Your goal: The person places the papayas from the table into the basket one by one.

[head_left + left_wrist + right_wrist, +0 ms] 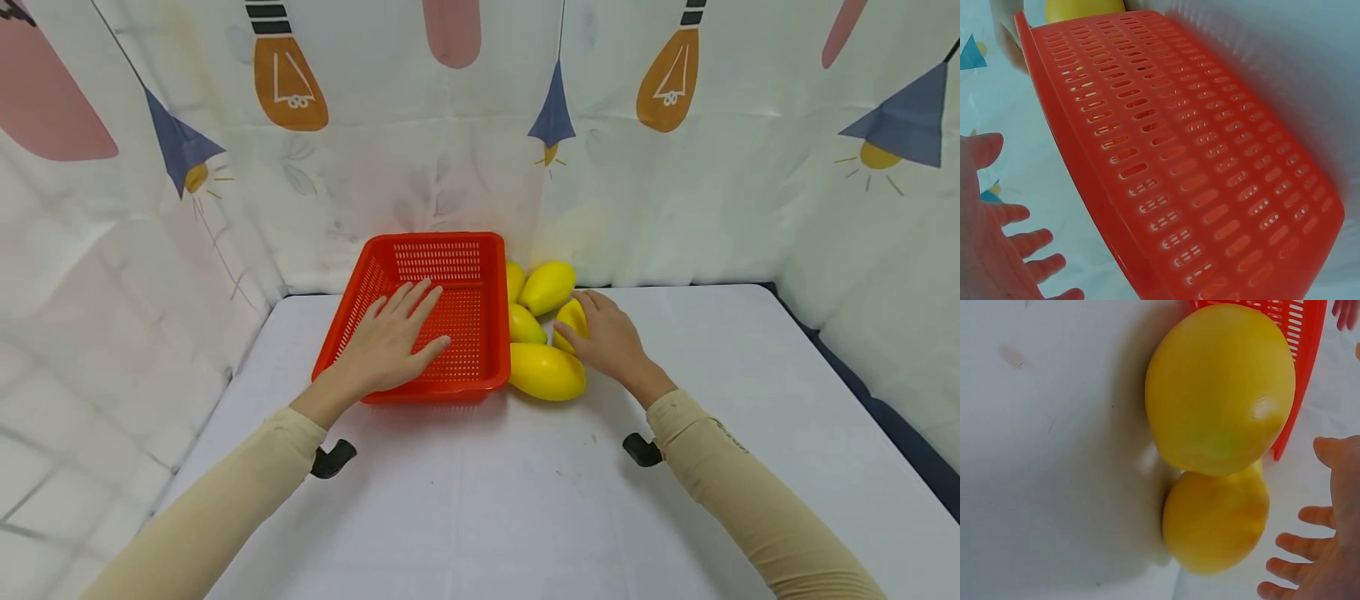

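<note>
In the head view my left hand (386,346) hovers over the red plastic basket (497,325), fingers straight and slightly spread. The left wrist view shows that hand (997,237) beside the basket's slotted wall (1166,131), with nothing in its fingers. My right hand (611,342) reaches over a yellow mango (572,323), thumb and fingers apart on either side of it. From the right wrist, the fingers (1300,547) look extended and spread, close to two mangoes. A bigger mango (549,372) lies in front, against the basket's right side.
More mangoes sit along the basket's right side, one (548,287) at the back and a greenish-tipped one (527,325) in the middle. Everything stands on a white-covered table (480,500). A printed curtain (450,167) hangs behind the table and on both sides.
</note>
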`<action>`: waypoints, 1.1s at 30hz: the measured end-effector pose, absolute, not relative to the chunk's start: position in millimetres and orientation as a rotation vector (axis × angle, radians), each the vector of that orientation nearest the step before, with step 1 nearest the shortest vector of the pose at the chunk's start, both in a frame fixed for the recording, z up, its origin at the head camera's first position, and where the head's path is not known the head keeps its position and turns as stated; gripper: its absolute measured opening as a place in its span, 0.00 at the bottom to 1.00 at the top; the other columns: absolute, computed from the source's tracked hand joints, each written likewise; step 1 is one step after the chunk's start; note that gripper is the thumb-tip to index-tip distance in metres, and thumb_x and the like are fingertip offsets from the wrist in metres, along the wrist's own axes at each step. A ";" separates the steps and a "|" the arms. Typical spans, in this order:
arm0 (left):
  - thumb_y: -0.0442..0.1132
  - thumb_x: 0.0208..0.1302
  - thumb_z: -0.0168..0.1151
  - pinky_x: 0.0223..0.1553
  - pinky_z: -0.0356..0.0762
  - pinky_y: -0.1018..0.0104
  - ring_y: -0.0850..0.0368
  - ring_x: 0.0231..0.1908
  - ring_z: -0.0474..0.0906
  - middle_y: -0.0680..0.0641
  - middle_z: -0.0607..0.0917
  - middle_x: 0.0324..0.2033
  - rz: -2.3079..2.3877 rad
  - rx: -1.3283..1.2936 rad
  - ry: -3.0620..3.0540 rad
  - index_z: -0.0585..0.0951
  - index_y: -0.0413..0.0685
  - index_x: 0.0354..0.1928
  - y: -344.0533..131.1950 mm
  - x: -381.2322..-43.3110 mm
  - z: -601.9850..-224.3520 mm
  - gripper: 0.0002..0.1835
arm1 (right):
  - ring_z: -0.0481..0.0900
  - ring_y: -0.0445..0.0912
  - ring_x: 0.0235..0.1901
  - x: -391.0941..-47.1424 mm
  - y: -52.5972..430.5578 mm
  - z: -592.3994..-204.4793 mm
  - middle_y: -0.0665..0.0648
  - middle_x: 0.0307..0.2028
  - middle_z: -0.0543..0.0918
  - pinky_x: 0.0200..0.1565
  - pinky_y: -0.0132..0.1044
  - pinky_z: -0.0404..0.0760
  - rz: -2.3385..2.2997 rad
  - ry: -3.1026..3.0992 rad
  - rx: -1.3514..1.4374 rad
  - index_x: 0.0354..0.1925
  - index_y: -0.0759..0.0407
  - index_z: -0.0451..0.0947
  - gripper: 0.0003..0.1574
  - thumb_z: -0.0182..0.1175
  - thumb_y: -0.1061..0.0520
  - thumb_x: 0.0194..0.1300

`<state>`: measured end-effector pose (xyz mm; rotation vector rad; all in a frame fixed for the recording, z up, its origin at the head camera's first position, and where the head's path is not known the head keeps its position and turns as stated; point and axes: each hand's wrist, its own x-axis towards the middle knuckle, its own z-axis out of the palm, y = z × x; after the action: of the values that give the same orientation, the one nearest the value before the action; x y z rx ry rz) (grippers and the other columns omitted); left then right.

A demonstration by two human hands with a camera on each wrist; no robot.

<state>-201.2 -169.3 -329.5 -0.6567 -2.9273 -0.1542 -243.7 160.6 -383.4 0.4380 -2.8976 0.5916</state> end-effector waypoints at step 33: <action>0.60 0.69 0.49 0.69 0.48 0.35 0.39 0.74 0.48 0.42 0.53 0.75 -0.304 -0.533 -2.960 0.52 0.49 0.75 -202.5 -209.2 -347.2 0.40 | 0.59 0.64 0.68 -256.4 168.2 -403.8 0.67 0.71 0.56 0.66 0.62 0.62 0.696 -2.981 0.352 0.72 0.63 0.52 0.48 0.49 0.34 0.69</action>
<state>-209.2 -202.5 -347.2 -0.5327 -2.9595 -0.3039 -256.4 168.2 -403.8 0.3515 -2.9808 0.6958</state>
